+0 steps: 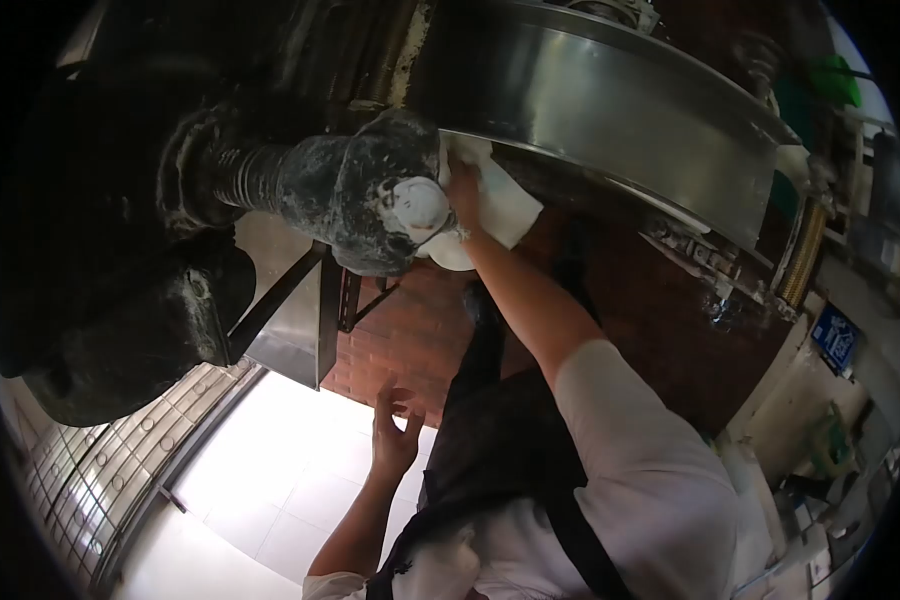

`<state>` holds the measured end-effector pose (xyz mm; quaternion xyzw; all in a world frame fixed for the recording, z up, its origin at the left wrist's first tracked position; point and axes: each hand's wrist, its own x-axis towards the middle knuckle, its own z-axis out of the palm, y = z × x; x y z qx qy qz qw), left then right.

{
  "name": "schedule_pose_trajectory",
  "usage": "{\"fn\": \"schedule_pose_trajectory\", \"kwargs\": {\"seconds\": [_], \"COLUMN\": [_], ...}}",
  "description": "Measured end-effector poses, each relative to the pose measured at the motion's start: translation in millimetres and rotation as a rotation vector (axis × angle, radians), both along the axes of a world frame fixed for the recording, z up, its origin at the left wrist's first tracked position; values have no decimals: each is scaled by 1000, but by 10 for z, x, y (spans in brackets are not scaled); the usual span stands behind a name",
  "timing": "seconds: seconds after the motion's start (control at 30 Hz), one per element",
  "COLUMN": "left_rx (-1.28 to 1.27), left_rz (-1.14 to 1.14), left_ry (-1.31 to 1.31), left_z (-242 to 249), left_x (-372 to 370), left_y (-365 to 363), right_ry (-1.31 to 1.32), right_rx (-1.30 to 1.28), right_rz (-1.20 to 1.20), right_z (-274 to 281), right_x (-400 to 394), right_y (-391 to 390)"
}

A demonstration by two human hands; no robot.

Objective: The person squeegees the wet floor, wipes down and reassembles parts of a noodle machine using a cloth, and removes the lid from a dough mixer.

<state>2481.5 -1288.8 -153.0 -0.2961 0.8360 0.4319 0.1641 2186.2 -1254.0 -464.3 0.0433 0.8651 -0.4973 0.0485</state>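
Observation:
My right hand [462, 195] reaches up beside the dark machine's end, against a pale white sheet-like piece [508, 205] that hangs below the steel panel. Its fingers are dim and partly lost against the sheet, so their grip does not show. Part of the white material also shows under the machine. A round white cap or knob [419, 204] sits on the end of the dark, powder-streaked machine [345, 190], just left of that hand. Lower down, my left hand [398, 432] is held in the air with curled fingers apart and nothing in them.
A curved stainless steel panel [610, 105] spans the upper right. Below it runs a roller-like machine part [705, 260]. A steel stand [295, 320] is under the dark machine. A metal grille [120, 470] stands at lower left, and the floor has red brick [400, 335] and white tiles [300, 480].

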Motion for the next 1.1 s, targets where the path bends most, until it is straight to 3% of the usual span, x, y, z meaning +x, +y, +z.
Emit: {"fn": "schedule_pose_trajectory", "kwargs": {"seconds": [0.03,0.07,0.13,0.17,0.27,0.3,0.33,0.4,0.47,0.53,0.57,0.63,0.67,0.73,0.77,0.8,0.83,0.87,0.9,0.93,0.97,1.03,1.07,1.1], "left_rx": [0,9,18,38,90,93,97,125,161,181,187,234,249,687,722,755,418,487,560,638,590,474,215,93], "left_rz": [-14,14,53,65,6,-15,-35,37,60,27,10,-51,-103,291,404,515,264,418,570,724,629,441,76,-125], "left_ry": [-13,-13,5,-8,-25,-31,-30,-81,-71,-80,-80,-52,5,138,183,234,268,198,126,47,63,120,262,257], "left_z": [-34,-32,-13,8,-79,-140,-193,-180,-230,-251,-302,-517,-689,-1277,-1327,-1368,-1082,-896,-731,-613,-582,-671,-694,-461], "left_x": [28,57,8,-6,30,43,42,39,95,155,169,281,216,93,-155,-412,-873,-1133,-1349,-1486,-1484,-1353,-1296,-1383], "left_y": [21,58,63,69,90,78,75,89,55,22,0,-107,-156,-211,-212,-211,-226,-231,-219,-159,-81,32,52,196], "right_ry": [65,33,17,16,-19,-264,-142,-57,-35,-20,56,-419,-412,-213,-170,-175,-178,-223,-366,-720,-796,-940,-934,-938], "right_rx": [11,-259,-232,-193,-125,-261,-349,-190,0,-782,-317,181,219,63,-48,-180,-335,-512,-950,-995,-893,-991,-1059,-1122], "right_rz": [-65,-77,-212,-270,-73,-95,-39,-202,-465,-610,-435,-414,-345,-130,-9,90,163,177,-18,11,41,-11,94,206], "right_z": [-34,-87,-294,-3,12,26,-180,-100,10,496,829,424,160,1,61,190,356,609,1285,1605,1679,1541,1765,2028], "right_x": [-250,-523,-298,-87,113,-81,-206,-66,166,222,203,194,159,13,-65,-72,5,118,287,487,794,1196,1084,961], "right_y": [-162,-152,-208,-100,-466,-534,-533,-8,1007,2113,2365,2178,1889,879,432,133,0,-8,210,409,458,690,1025,1541]}}
